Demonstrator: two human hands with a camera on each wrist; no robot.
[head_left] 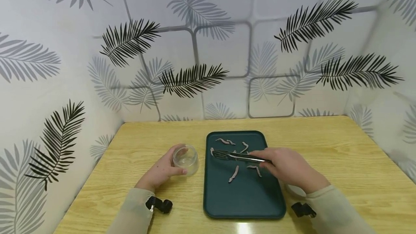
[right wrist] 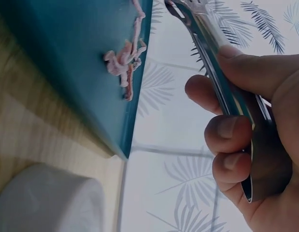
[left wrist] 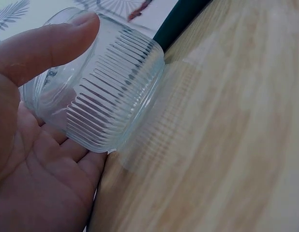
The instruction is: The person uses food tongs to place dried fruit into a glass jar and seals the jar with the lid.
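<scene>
On the left, my left hand (head_left: 160,169) grips a clear glass cup (head_left: 188,163), thumb on the near side and fingers behind it. Ribbed walls show on the cup in the left wrist view, close to the wooden tabletop. My right hand (head_left: 287,163) holds metal tongs (head_left: 242,157), its fingers wrapped around their arms. Their tips point left over a dark green tray (head_left: 243,201). Several pinkish strips (head_left: 233,174) lie spread on the tray. One strip (head_left: 212,151) is right at the tong tips; whether they pinch it, I cannot tell.
A white round container (right wrist: 55,203) stands beside the tray's right side, mostly hidden under my right forearm in the head view. The wooden table (head_left: 156,133) runs back to a wall (head_left: 224,93) with leaf patterns.
</scene>
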